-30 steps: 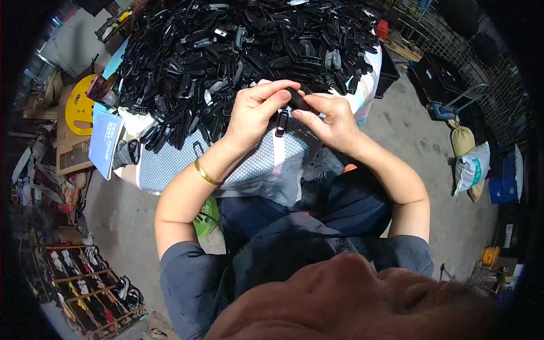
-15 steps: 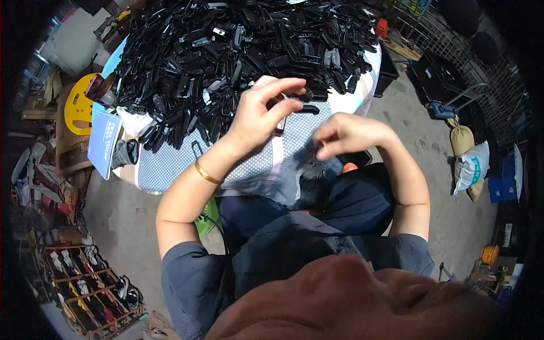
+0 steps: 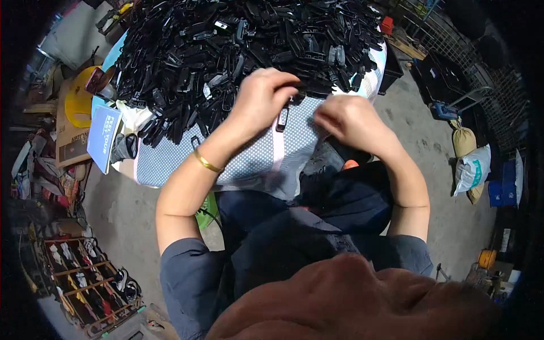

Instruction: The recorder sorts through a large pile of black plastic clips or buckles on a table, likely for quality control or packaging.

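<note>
Head view is looking down on a garage-like room, where a wooden rack (image 3: 93, 283) of small mixed things is standing on the floor at the far left. Above it a cardboard box (image 3: 72, 148) is leaning, and a yellow plastic piece (image 3: 79, 105) is resting against it. A blue box (image 3: 103, 136) is standing at the tabletop's left edge, with a grey cup-like thing (image 3: 122, 148) just beside it and a crumpled white bag (image 3: 135, 116) nearby. Black plastic pieces (image 3: 187, 79) are covering the far part of the tabletop (image 3: 156, 164) in a wide heap, and a dotted cloth is showing in front of them. One thin black frame (image 3: 195, 141) is lying apart, next to the left forearm. The left hand (image 3: 258, 99) is hovering at the heap's near edge; its thumb and forefinger are standing slightly parted, and I cannot tell whether its hidden fingers are holding anything. Just below that hand, a black clip (image 3: 281, 120) is lying on the cloth. The right hand (image 3: 352, 122) is hanging above the cloth's right side, its fingers curling downward; whether they are gripping something is hidden. Farther right, a tan sack (image 3: 463, 140) and a white sack (image 3: 472, 170) are sitting together, touching.
</note>
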Demonstrator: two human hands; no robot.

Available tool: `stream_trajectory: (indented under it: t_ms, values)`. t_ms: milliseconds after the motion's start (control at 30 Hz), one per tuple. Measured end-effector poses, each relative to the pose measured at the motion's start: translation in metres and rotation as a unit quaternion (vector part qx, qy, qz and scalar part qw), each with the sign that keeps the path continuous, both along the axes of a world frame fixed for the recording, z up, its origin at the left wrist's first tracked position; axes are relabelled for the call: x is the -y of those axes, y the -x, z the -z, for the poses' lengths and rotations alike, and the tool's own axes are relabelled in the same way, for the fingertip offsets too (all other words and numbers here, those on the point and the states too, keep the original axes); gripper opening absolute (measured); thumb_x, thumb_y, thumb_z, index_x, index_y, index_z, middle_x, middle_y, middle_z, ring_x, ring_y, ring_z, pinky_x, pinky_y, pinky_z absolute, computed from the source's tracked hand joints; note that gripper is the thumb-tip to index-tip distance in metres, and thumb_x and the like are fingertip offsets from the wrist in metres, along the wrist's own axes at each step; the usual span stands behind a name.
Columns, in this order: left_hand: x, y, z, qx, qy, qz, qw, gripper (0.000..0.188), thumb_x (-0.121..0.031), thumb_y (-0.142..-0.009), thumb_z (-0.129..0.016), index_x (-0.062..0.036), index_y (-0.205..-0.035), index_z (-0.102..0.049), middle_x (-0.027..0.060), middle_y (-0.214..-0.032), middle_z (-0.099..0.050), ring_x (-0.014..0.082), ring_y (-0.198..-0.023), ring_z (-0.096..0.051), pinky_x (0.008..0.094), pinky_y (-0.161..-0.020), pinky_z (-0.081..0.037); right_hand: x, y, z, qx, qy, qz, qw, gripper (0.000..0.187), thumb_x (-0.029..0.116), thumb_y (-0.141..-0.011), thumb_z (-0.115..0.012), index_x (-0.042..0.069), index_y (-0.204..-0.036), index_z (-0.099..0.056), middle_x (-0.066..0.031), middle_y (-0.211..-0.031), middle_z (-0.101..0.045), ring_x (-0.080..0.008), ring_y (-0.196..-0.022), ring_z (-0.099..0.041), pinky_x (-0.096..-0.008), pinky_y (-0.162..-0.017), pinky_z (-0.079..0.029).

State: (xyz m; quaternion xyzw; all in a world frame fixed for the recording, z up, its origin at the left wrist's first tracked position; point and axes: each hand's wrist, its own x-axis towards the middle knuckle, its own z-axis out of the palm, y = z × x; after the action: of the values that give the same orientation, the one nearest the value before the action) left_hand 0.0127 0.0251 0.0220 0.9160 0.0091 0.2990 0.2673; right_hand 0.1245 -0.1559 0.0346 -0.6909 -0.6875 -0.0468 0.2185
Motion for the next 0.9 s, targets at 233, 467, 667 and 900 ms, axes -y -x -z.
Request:
stream_trajectory:
  t_ms: [233,467,667,900]
  values:
    - [-0.003,0.028,-0.015,-0.180,-0.026,0.081,0.980,0.025,-0.010,-0.070,-0.067,0.0009,-0.092,-0.064,0.0150,-0.082,-0.063,0.0293,-0.076,-0.061,0.0354,-0.069,-0.048,-0.013,-0.023,0.021,0.037,-0.030,0.142,0.989,0.018,0.017,-0.074,-0.066,0.004,-0.085,-0.063,-0.0097,-0.077,-0.055,-0.0278,-0.071,-0.059,-0.0377,-0.062,-0.048]
    - [0.003,0.027,-0.008,-0.191,-0.051,0.105,0.975,0.029,-0.019,-0.069,-0.071,-0.0003,-0.090,-0.064,0.0141,-0.080,-0.061,0.0290,-0.078,-0.059,0.0344,-0.071,-0.047,-0.013,-0.024,0.025,0.044,0.044,0.168,0.984,0.025,0.020,-0.069,-0.070,0.003,-0.084,-0.061,-0.0110,-0.079,-0.057,-0.0307,-0.074,-0.060,-0.0378,-0.065,-0.048]
    - [0.010,0.019,-0.007,-0.104,0.045,0.011,0.994,0.027,-0.016,-0.072,-0.070,-0.0011,-0.093,-0.065,0.0123,-0.084,-0.061,0.0223,-0.074,-0.060,0.0297,-0.067,-0.048,-0.009,-0.030,0.017,-0.147,0.038,0.150,0.977,0.025,0.016,-0.065,-0.070,0.000,-0.078,-0.056,-0.0124,-0.065,-0.058,-0.0228,-0.063,-0.059,-0.0306,-0.060,-0.047]
    - [0.020,0.011,0.008,-0.108,0.504,0.152,0.843,0.032,-0.012,-0.085,-0.060,0.0033,-0.113,-0.054,0.0039,-0.086,-0.062,0.0068,-0.068,-0.056,0.0197,-0.062,-0.048,-0.025,0.008,0.027,-0.216,-0.215,0.032,0.952,0.028,0.008,-0.070,-0.072,-0.001,-0.090,-0.055,-0.0044,-0.079,-0.057,-0.0084,-0.061,-0.053,-0.0215,-0.053,-0.044]
